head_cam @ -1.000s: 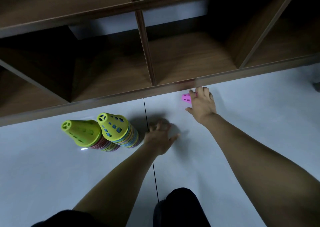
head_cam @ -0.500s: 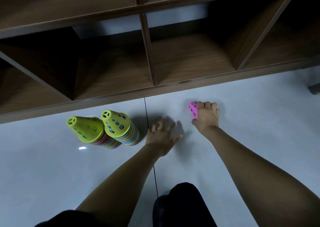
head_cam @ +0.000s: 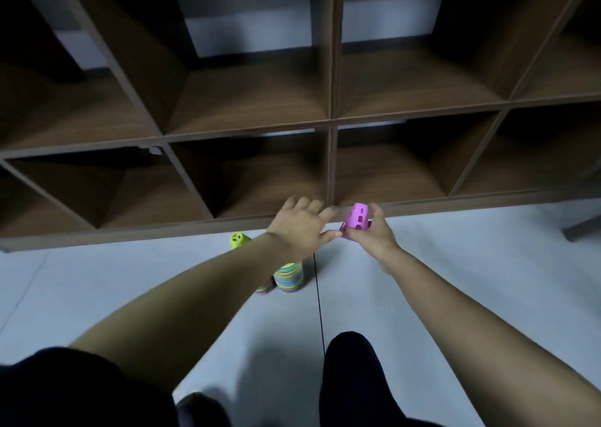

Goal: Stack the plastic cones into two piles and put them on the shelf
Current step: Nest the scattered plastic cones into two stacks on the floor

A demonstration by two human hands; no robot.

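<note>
My right hand [head_cam: 374, 236] grips a pink perforated plastic cone [head_cam: 356, 220], held upright in the air just in front of the shelf's bottom edge. My left hand [head_cam: 300, 228] is beside it with fingers spread, its thumb touching the cone's lower rim. Two piles of coloured cones stand on the floor under my left forearm: one shows only its striped base [head_cam: 288, 277], the other shows its lime-green tip [head_cam: 239, 240]. My forearm hides most of both piles.
A dark wooden cubby shelf [head_cam: 330, 166] with open compartments fills the upper half of the view. The floor [head_cam: 471, 241] is pale grey with a thin dark seam. My dark-clothed knees [head_cam: 354, 378] are at the bottom. A dark leg of some object [head_cam: 582, 228] sits at the far right.
My right hand lifted the pink cone off the floor. My left hand rose from the floor and came over to touch it. The view tilted up, showing more shelf.
</note>
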